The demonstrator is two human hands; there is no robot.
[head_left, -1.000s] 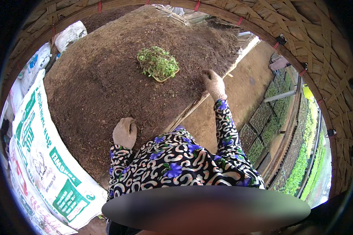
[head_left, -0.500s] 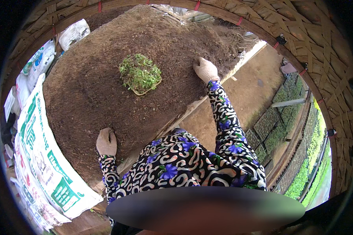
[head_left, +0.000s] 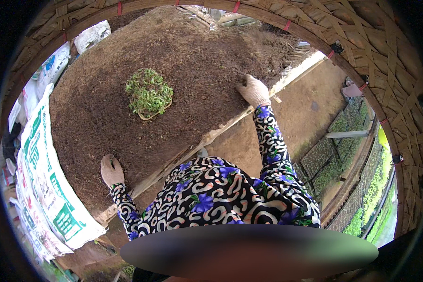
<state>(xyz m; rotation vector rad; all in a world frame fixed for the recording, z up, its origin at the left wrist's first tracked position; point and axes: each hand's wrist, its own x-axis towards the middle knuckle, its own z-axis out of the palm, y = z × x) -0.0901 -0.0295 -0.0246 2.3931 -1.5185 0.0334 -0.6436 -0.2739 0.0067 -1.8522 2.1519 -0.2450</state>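
Observation:
Both my hands wear pale beige gloves. My left hand rests low at the left on the dark brown soil, near the bed's front edge. Its fingers bend downward beside the thumb, and whatever they may hold is hidden. Farther off to the right, my right hand is at the soil surface close to the wooden edge, thumb and fingers curled together; what is in them does not show. Between and beyond the hands, a small basket of leafy green seedlings sits on the soil, apart from both.
A wooden board borders the soil bed in front of me. White printed sacks line the left side. At the right lie a dirt path and trays of green seedlings. A woven hat brim frames the view.
The view has shifted, so the seedling basket and my left hand appear farther left. My right hand appears slightly right and nearer, still with its fingers curled.

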